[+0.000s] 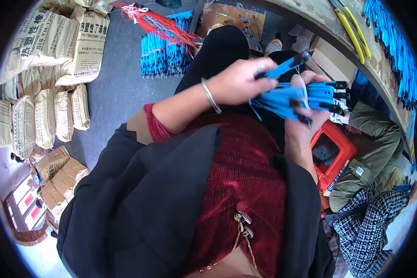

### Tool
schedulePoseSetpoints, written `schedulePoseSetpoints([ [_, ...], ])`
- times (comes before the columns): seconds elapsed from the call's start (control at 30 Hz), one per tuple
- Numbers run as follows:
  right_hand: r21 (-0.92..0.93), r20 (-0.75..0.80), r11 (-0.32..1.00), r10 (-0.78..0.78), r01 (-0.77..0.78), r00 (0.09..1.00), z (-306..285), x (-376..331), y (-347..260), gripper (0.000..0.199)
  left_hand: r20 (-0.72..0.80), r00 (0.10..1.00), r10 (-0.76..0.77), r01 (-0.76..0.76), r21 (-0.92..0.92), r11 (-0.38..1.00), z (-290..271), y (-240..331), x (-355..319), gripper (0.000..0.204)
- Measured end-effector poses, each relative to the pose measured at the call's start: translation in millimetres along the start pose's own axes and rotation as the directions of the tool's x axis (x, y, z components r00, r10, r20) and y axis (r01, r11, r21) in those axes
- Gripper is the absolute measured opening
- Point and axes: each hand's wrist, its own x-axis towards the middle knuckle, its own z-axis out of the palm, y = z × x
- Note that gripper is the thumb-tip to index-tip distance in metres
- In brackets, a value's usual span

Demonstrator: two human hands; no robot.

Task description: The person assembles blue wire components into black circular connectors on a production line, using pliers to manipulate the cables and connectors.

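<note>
My left hand (252, 81), with a silvery bangle on its wrist, is closed on a slim blue strip with a dark end (285, 68), slightly smeared by motion. Just to its right, my right hand (306, 118) grips a bundle of similar blue strips (317, 95), their black tips pointing right. A thin whitish band (304, 95) seems to run across the bundle by my right thumb. Both hands are above my lap, almost touching. The exact kind of these strips cannot be made out.
Bundled blue strips (160, 55) and red cords (160, 28) lie on the floor ahead. At right, a wooden bench (380, 69) carries yellow-handled pliers-like tools (352, 34) and more blue strips (394, 46). A red plastic stool (345, 143), a green jacket (375, 143) and stacked sacks (46, 41) stand around me.
</note>
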Motion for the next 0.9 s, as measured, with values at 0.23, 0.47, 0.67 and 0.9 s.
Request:
schedulePoseSetpoints([
  [0.23, 0.01, 0.119, 0.994, -0.114, 0.113, 0.986, 9, 11, 3, 0.032, 0.061, 0.984, 0.168, -0.172, 0.063, 0.983, -18, 27, 6, 0.036],
  [0.47, -0.01, 0.464, 0.997, -0.066, 0.079, 0.883, -2, 32, 0, 0.072, -0.007, 0.963, 0.271, -0.268, 0.114, 0.957, -25, 15, 4, 0.036],
  [0.67, 0.201, 0.599, 0.98, -0.122, -0.002, 0.792, -41, 37, 21, 0.127, 0.111, 0.924, 0.367, -0.345, -0.177, 0.922, -48, 8, 0, 0.028],
  [0.9, 0.205, 0.536, 0.978, -0.084, -0.033, 0.84, -49, 34, 38, 0.131, 0.147, 0.935, 0.323, -0.29, -0.208, 0.934, -48, 10, 0, 0.024],
])
